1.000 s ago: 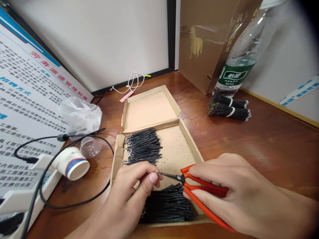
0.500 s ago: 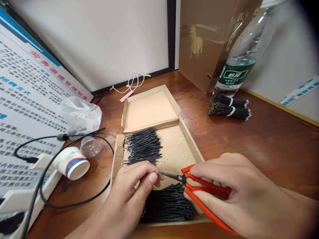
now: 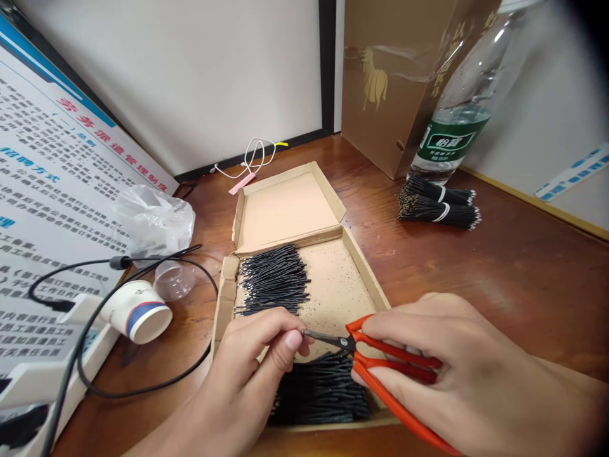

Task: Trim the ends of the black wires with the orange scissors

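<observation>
My left hand (image 3: 259,362) is closed in a pinch over the cardboard box; what looks like the end of a thin black wire (image 3: 303,331) pokes from the fingertips, the rest hidden. In my right hand (image 3: 447,362) are orange-handled scissors (image 3: 394,362), fingers through the loops. Their narrow dark blades point left and the tips meet my left fingertips. The handles are slightly apart. Beneath my hands, the open cardboard box (image 3: 366,266) holds a pile of short black wires (image 3: 273,279) at its far left and another pile (image 3: 323,393) nearer me.
Tied bundles of black wires (image 3: 438,206) lie at the right beside a water bottle (image 3: 450,133) and a brown carton (image 3: 385,82). At the left are a tipped paper cup (image 3: 143,314), a clear plastic cup (image 3: 174,281), a plastic bag (image 3: 157,219) and a looping black cable (image 3: 143,393).
The scissor handles have spread slightly, the lower one shifting down. My left hand keeps its pinch in nearly the same place.
</observation>
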### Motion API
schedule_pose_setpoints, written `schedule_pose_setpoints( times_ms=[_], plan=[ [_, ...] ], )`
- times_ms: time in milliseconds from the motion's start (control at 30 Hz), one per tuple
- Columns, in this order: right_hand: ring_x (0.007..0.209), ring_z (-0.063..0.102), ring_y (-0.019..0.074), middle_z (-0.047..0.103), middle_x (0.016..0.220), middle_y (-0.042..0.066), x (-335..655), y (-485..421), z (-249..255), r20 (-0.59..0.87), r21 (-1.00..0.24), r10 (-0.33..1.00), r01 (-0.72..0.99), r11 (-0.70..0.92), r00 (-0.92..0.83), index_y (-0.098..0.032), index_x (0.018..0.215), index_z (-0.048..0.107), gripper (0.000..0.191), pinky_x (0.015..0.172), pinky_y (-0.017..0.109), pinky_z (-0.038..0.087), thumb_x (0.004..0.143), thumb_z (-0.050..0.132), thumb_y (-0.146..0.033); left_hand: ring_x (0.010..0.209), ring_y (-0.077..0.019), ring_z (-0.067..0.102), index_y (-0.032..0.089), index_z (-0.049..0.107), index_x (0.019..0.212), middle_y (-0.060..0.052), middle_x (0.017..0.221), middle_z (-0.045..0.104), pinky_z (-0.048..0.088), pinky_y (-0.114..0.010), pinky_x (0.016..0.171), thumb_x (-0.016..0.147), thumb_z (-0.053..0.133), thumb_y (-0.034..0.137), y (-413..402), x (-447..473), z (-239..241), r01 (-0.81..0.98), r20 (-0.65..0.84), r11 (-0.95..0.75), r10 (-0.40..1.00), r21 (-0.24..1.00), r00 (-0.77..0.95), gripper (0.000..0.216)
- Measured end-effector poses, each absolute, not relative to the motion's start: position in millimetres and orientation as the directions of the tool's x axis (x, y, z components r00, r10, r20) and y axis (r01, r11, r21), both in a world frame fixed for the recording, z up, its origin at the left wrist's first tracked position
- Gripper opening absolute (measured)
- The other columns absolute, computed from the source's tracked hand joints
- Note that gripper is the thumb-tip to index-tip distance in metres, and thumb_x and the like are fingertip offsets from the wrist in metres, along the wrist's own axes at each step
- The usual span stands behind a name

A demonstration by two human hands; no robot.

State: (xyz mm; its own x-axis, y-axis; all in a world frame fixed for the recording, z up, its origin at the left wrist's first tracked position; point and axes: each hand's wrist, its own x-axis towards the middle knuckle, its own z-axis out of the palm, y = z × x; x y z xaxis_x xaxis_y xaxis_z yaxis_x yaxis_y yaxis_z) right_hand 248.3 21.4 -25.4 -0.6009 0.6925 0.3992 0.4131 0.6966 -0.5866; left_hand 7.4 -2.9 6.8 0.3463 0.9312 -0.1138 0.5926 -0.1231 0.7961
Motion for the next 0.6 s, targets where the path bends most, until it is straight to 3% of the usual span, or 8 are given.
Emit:
schedule_pose_setpoints(
  times_ms=[100, 267, 433, 600],
  plan=[
    [0.047, 0.027, 0.0081, 0.041, 0.052, -0.007, 248.3, 21.7, -26.7, 0.428, -0.58, 0.69, 0.409, 0.705, -0.584, -0.02, 0.063, 0.044, 0.029, 0.046, 0.025, 0.026, 0.09, 0.054, -0.016, 0.079, -0.0117, 0.056, 0.024, 0.061, 0.088, 0.004, 0.08, 0.061, 0.038, -0.023, 0.072, 0.107, 0.045, 0.029, -2.8, 6.7, 7.0, 0.603, -0.106, -0.134, 0.932, 0.787, 0.345, 0.025],
    [0.048, 0.031, 0.0092, 0.046, 0.054, -0.006, 249.0, 20.7, -26.7, 0.425, -0.573, 0.693, 0.419, 0.704, -0.582, -0.018, 0.076, 0.056, 0.014, 0.046, 0.026, 0.027, 0.088, 0.054, -0.012, 0.08, -0.0118, 0.056, 0.024, 0.061, 0.089, 0.004, 0.081, 0.061, 0.038, -0.023, 0.073, 0.106, 0.045, 0.03, -2.5, 6.7, 6.3, 0.612, -0.11, -0.132, 0.933, 0.78, 0.342, 0.024],
    [0.048, 0.024, 0.0083, 0.037, 0.053, -0.008, 248.7, 22.7, -28.3, 0.441, -0.594, 0.692, 0.392, 0.702, -0.571, -0.02, 0.064, 0.046, 0.027, 0.046, 0.025, 0.024, 0.088, 0.052, -0.01, 0.079, -0.0115, 0.055, 0.025, 0.061, 0.089, 0.005, 0.081, 0.061, 0.037, -0.023, 0.072, 0.106, 0.046, 0.031, -1.8, 7.4, 6.6, 0.62, -0.091, -0.154, 0.934, 0.77, 0.345, 0.024],
    [0.048, 0.025, 0.0094, 0.04, 0.053, -0.007, 247.3, 24.5, -26.9, 0.415, -0.602, 0.702, 0.404, 0.689, -0.579, -0.019, 0.07, 0.053, 0.018, 0.046, 0.026, 0.025, 0.087, 0.056, -0.015, 0.078, -0.0119, 0.056, 0.024, 0.061, 0.09, 0.004, 0.081, 0.062, 0.038, -0.023, 0.071, 0.106, 0.047, 0.03, -2.3, 6.6, 6.5, 0.629, -0.086, -0.151, 0.94, 0.763, 0.33, 0.022]
  ],
)
